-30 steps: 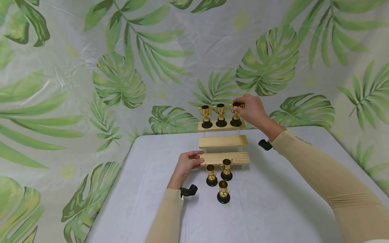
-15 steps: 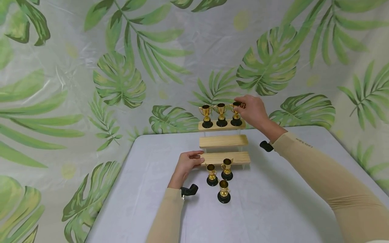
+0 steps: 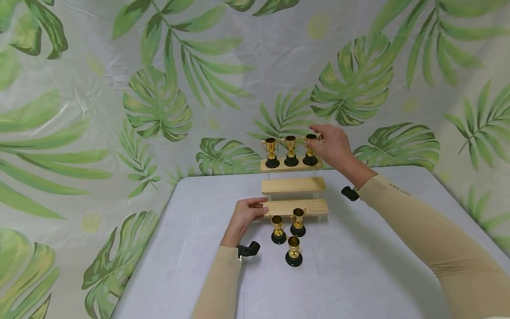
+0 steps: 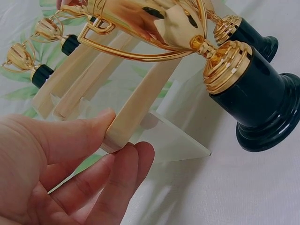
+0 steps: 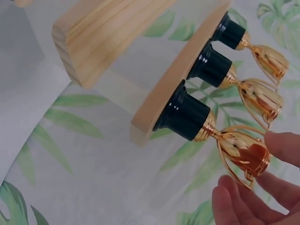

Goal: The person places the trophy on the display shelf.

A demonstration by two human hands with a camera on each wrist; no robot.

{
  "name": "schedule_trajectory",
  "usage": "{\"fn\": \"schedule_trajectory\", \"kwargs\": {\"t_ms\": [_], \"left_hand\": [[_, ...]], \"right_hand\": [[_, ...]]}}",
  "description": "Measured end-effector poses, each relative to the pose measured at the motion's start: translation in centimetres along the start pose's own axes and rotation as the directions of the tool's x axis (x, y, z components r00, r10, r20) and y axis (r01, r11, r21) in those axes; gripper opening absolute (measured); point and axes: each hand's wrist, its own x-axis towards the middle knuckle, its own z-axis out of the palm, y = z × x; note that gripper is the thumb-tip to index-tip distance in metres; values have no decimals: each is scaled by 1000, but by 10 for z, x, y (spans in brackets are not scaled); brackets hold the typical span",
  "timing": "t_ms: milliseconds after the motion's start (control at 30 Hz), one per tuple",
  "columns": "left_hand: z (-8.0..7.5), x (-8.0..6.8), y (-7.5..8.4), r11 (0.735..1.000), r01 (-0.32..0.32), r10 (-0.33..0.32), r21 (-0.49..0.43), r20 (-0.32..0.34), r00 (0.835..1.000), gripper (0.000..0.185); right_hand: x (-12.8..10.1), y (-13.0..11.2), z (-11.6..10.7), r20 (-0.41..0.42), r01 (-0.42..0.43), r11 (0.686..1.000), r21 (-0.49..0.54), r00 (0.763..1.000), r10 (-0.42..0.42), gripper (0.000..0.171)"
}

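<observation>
A white cloth-covered table [image 3: 358, 274] fills the lower half of the head view, backed by one pale curtain printed with green leaves [image 3: 159, 97] across the top. At centre stands one three-tier stand of light wooden shelves on clear plastic sides [image 3: 294, 185].

Two beige sleeves enter from the bottom edge. The right hand [image 3: 334, 145], right of centre, hovers at the cup of the rightmost small gold trophy on a black round base [image 3: 310, 149]. Its fingers are loosely spread about the cup's rim and handle, and the right wrist view shows fingertips [image 5: 281, 145] just beside the cup, not closed on it. The left hand [image 3: 244, 217], below centre, rests relaxed and uncurled against the left end of the lowest shelf [image 3: 296, 207], thumb above and fingers below.

Six trophies in all. Three stand in a row on the top shelf [image 3: 291, 165]. Three stand on the table just below the lowest shelf: two side by side [image 3: 287, 223] and one nearer the bottom of the frame [image 3: 293, 251].
</observation>
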Motion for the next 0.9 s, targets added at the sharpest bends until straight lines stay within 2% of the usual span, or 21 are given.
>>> {"fn": "schedule_trajectory", "kwargs": {"t_ms": [367,900], "left_hand": [[1,-1,-1,1000,12,-12,-3,-11,1000,34],[2,-2,0,1000,14,-14,3,-9,1000,35]], "right_hand": [[-11,-2,-10,-45,-17,1000,0,999,17,53],[-44,-15,-21,-95,5,998,55,996,0,52]]}}
